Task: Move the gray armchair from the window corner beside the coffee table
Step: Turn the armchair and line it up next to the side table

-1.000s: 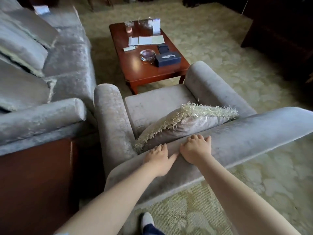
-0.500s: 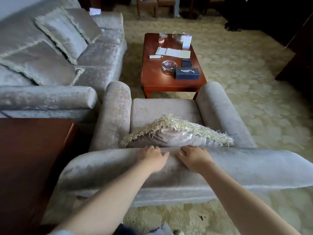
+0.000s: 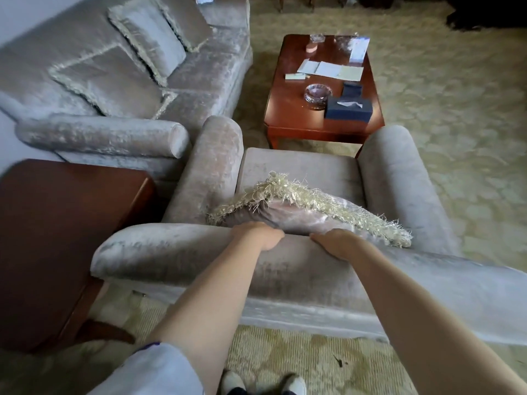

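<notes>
Head view: we see our left hand [image 3: 258, 236] and right hand [image 3: 335, 243], each grip curled over the back of the gray armchair [image 3: 176, 252], which stands just beside the near end of the coffee table [image 3: 288, 109], fringed cushion [image 3: 308, 215] on its seat.

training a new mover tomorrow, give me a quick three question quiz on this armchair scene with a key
1. True or false: the left hand and the right hand both grip the top of the armchair back.
2. What leans against the back, on the seat? A) a fringed cushion B) a folded blanket C) a laptop
3. Fill in: straight ahead of the seat's front edge stands the ______.
Key: 1 true; 2 A; 3 coffee table.
</notes>
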Tool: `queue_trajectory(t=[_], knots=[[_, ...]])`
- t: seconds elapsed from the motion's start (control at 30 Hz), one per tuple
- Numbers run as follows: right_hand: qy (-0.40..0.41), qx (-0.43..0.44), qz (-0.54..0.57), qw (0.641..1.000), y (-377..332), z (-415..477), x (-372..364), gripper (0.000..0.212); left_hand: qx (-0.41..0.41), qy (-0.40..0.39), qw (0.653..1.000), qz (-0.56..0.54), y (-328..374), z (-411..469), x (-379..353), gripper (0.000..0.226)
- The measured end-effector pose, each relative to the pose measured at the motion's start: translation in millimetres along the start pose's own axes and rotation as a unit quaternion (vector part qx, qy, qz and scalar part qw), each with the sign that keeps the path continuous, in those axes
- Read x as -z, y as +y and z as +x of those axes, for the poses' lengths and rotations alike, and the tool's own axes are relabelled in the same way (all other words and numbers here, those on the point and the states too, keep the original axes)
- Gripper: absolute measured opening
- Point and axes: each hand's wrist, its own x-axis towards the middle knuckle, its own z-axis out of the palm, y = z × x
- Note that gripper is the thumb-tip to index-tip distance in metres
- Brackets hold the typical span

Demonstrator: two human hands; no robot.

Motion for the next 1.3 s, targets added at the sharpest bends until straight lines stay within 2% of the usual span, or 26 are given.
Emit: queue_trajectory(t=[0.17, 0.33, 0.43, 0.57, 0.73, 0.8, 0.9, 1.03, 1.1, 1.17, 1.23, 1.3], knots=[[-0.003, 0.014, 0.030, 0.999, 10, -12, -11, 0.067, -0.016, -0.005, 0.998, 0.063, -3, -11, -18, 0.068], [-0.022, 0.045, -0.030, 0.998, 13, -51, -43, 0.056, -0.031, -0.037, 0.995, 0.092, -15, -42, -44, 0.068], [-0.029, 0.032, -0.045, 0.998, 15, -66, -54, 0.059, -0.046, -0.026, 0.993, 0.104, -22, -55, -57, 0.068], [0.013, 0.030, -0.034, 0.999, 21, -68, -49, 0.065, -0.054, 0.008, 0.995, 0.087, -22, -57, -51, 0.067], [0.048, 0.019, -0.032, 0.998, 9, -46, -19, 0.061, -0.064, 0.041, 0.993, 0.087, -12, -30, -20, 0.068], [0.102, 0.030, -0.059, 0.993, 9, -43, -21, 0.060, -0.068, 0.066, 0.991, 0.093, -12, -22, -20, 0.065], [0.190, 0.048, -0.038, 0.980, 17, -47, -28, 0.054, -0.073, 0.112, 0.987, 0.085, -15, -20, -27, 0.060], [0.166, 0.024, -0.047, 0.985, 9, -48, -21, 0.049, -0.077, 0.114, 0.990, 0.026, -22, -21, -19, 0.054], [0.141, -0.013, -0.058, 0.988, -3, -53, -13, 0.041, -0.035, 0.141, 0.989, -0.005, -40, -26, -12, 0.052], [0.138, -0.004, -0.083, 0.987, -25, -58, -9, 0.029, 0.039, 0.160, 0.986, -0.022, -78, -30, -3, 0.053], [0.148, 0.078, -0.097, 0.981, -62, -64, -15, 0.033, 0.132, 0.163, 0.977, -0.035, -130, -34, 5, 0.058], [0.156, 0.176, -0.055, 0.970, -113, -73, -30, 0.040, 0.224, 0.164, 0.958, -0.075, -189, -37, 8, 0.065]])
